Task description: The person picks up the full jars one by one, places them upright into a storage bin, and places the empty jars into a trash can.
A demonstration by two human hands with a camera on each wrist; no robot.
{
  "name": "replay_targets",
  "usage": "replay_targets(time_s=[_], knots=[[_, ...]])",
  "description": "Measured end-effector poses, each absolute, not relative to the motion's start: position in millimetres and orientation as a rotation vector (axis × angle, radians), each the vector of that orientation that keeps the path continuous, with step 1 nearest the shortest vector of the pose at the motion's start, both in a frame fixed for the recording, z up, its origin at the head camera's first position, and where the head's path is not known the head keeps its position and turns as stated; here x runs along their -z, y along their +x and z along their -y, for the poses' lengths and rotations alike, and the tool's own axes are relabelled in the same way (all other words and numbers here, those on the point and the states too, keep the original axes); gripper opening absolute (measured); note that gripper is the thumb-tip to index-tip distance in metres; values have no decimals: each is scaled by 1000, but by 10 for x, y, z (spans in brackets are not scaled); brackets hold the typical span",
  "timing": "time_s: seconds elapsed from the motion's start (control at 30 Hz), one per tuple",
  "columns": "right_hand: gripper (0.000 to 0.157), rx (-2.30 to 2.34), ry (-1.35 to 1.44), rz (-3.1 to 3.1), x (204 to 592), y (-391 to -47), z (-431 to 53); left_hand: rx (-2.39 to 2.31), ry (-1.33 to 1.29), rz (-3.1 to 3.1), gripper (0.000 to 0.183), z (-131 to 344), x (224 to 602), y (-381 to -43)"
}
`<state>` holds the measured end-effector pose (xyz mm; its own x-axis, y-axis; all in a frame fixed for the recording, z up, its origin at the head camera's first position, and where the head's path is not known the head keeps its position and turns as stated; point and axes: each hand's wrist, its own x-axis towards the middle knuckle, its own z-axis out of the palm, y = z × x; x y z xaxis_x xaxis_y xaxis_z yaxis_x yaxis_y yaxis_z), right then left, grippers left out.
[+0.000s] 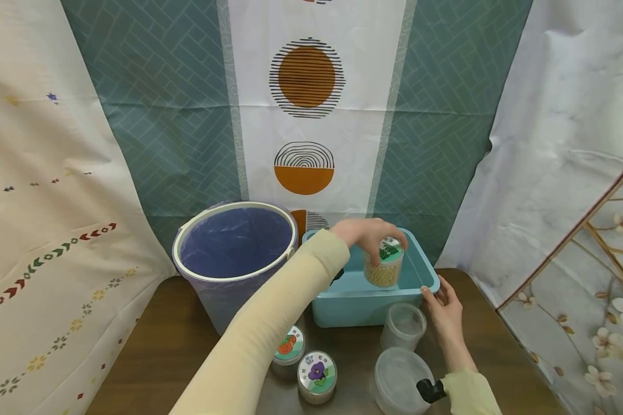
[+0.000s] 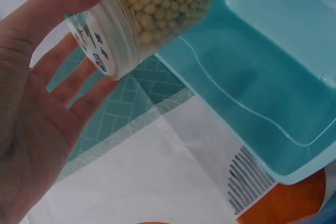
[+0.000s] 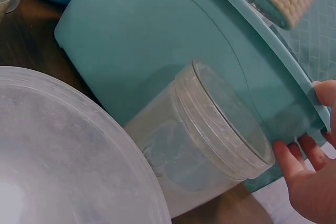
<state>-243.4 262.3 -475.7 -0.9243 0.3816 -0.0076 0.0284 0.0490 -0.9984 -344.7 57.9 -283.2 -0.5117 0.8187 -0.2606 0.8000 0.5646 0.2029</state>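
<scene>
My left hand grips a clear jar by its lidded top, above the blue plastic bin. Round pale-yellow beans fill much of this jar, and its lid has a green leaf picture. In the left wrist view the thumb and fingers of the left hand lie around the lid of the jar. At the bin's right front corner my right hand pinches the rim, thumb on top and fingers outside. In the right wrist view the right hand also touches the bin.
A bucket with a purple liner stands left of the bin. Two labelled jars, one with an orange fruit lid and one with a purple flower lid, stand in front. Near the right hand are an empty clear jar and a larger lidded container.
</scene>
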Motion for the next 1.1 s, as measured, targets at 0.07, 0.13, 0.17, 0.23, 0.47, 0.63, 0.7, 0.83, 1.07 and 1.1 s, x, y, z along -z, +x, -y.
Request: replay_targets(time_s=[0.07, 0.13, 0.17, 0.23, 0.47, 0.63, 0.7, 0.83, 1.07, 1.1], knots=[[73, -1951, -426, 2062, 4764, -2435, -2616, -110, 1325, -2486, 66, -581, 2869, -3465], [72, -1941, -435, 2055, 4775, -2444, -2614, -139, 1327, -2492, 67, -580, 2909, -3481], [72, -1940, -438, 2052, 4779, -2448, -2611, -150, 1329, -2495, 67, -579, 2927, -3489], [71, -1937, -441, 2048, 4783, -2458, -2600, -165, 1332, -2501, 67, -574, 2961, -3508], [73, -1938, -449, 2048, 4778, -2471, -2589, -209, 1272, -2526, 67, -611, 3057, -3596], [72, -1946, -442, 2041, 4783, -2469, -2593, -241, 1209, -2552, 68, -651, 3135, -3625], [72, -1958, -432, 2040, 4783, -2470, -2581, -250, 1190, -2562, 68, -646, 3170, -3628], [73, -1952, -447, 2044, 4779, -2461, -2575, -276, 1190, -2562, 68, -644, 3213, -3615], [73, -1955, -444, 2028, 4785, -2460, -2608, -263, 1211, -2556, 68, -662, 3239, -3590], [73, -1955, -442, 2027, 4787, -2463, -2606, -264, 1206, -2557, 68, -660, 3244, -3590]])
